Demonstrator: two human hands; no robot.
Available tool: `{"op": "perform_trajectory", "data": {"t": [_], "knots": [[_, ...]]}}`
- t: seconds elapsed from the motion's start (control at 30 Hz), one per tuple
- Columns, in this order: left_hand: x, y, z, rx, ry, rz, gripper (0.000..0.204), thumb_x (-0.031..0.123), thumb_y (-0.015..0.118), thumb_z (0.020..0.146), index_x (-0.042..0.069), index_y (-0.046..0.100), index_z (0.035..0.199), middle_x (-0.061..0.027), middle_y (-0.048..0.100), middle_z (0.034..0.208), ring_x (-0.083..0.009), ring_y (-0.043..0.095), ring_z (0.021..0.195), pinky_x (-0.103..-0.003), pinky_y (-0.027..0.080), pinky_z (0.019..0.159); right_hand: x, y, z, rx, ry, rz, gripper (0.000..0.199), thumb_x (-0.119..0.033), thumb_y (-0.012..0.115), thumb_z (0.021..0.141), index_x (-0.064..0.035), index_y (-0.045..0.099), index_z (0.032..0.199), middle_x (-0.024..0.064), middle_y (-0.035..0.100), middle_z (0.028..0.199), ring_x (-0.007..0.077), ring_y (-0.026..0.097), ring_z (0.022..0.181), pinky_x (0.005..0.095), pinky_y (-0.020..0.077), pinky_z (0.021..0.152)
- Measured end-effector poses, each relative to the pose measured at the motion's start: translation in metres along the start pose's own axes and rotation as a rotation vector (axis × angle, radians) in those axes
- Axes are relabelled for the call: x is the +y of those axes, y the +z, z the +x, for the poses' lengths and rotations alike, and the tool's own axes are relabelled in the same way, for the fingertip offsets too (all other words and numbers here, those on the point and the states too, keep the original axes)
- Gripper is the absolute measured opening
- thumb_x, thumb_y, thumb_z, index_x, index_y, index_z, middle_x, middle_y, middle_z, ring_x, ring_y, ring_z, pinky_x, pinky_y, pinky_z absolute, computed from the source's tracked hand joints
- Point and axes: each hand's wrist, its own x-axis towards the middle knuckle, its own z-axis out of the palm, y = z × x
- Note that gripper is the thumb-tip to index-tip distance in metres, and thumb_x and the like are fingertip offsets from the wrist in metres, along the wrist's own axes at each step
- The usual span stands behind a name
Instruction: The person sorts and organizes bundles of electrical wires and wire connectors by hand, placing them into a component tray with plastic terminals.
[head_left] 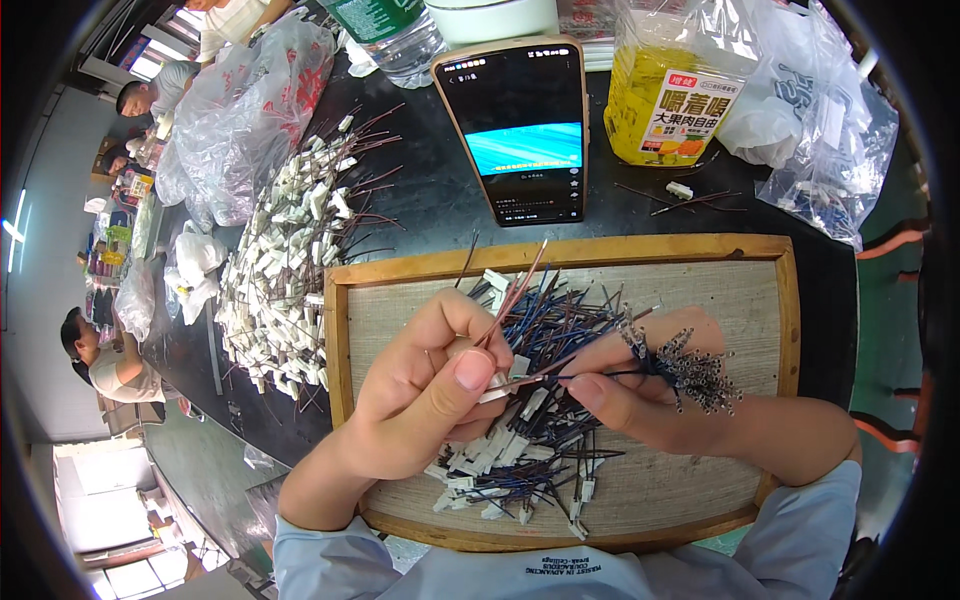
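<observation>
My left hand (430, 385) is closed, pinching thin brown wires (517, 295) between thumb and forefinger. A white plastic connector (494, 388) shows just below those fingertips. Close to its right, my right hand (640, 395) grips a bundle of dark wires with small metal terminals (697, 372) fanned out at the end. One wire stretches from the right thumb toward the connector; whether it sits inside is too small to tell. Under both hands, a heap of blue and brown wires with white connectors (500, 455) lies in a wood-framed tray (690, 490).
Left of the tray is a large pile of wired white connectors (285, 260). Behind it stand a phone (520, 140), a yellow drink container (665, 90) and a water bottle (390, 35). Plastic bags (250, 110) lie at the back left. Other people (120, 370) sit at far left.
</observation>
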Motion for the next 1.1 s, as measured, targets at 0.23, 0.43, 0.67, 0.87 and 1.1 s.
{"op": "perform_trajectory", "data": {"t": [0.23,0.43,0.67,0.87,1.1], "knots": [[0.005,0.002,0.000,-0.002,-0.114,-0.020,0.016,0.011,0.045,0.096,0.006,0.036,0.109,0.0006,0.043,0.087,-0.0017,0.037,0.059,-0.017,0.029,0.051,0.002,0.000,0.002,-0.048,-0.179,-0.089,0.006,-0.005,0.071,0.076,-0.0016,0.066,0.079,0.0060,0.062,0.063,0.0096,0.057,0.050,0.0228,0.0422,0.047],[0.008,0.010,0.001,-0.094,-0.173,0.245,0.015,0.004,0.043,0.095,0.003,0.037,0.109,-0.0005,0.046,0.093,-0.0024,0.038,0.070,-0.016,0.033,0.062,0.012,0.000,0.005,-0.076,-0.324,-0.091,0.010,-0.008,0.072,0.073,-0.0036,0.070,0.082,0.0042,0.065,0.064,0.0084,0.055,0.047,0.0200,0.0419,0.044],[0.009,0.011,-0.002,-0.065,-0.184,0.254,0.015,0.008,0.044,0.096,0.003,0.039,0.108,0.0006,0.045,0.085,-0.0031,0.038,0.067,-0.017,0.033,0.059,0.016,0.004,0.006,-0.109,-0.346,-0.073,0.013,-0.008,0.074,0.074,-0.0048,0.065,0.083,0.0075,0.065,0.071,0.0178,0.061,0.056,0.0254,0.0462,0.052],[0.014,0.007,-0.003,0.181,-0.113,0.173,0.016,0.019,0.048,0.095,0.004,0.042,0.100,0.0010,0.044,0.068,-0.0013,0.027,0.044,-0.018,0.020,0.039,0.013,0.004,-0.001,0.058,-0.053,-0.007,0.011,-0.009,0.072,0.079,-0.0025,0.065,0.084,0.0076,0.062,0.066,0.0114,0.060,0.057,0.0238,0.0437,0.051],[0.016,-0.011,0.004,0.161,-0.140,-0.004,0.031,0.029,0.035,0.101,0.003,0.050,0.095,0.0059,0.033,0.060,-0.0011,0.022,0.044,-0.019,0.017,0.039,0.007,0.002,-0.001,0.084,0.123,0.069,0.011,-0.012,0.073,0.079,-0.0033,0.067,0.084,0.0012,0.057,0.061,0.0059,0.050,0.053,0.0213,0.0369,0.048]]}}
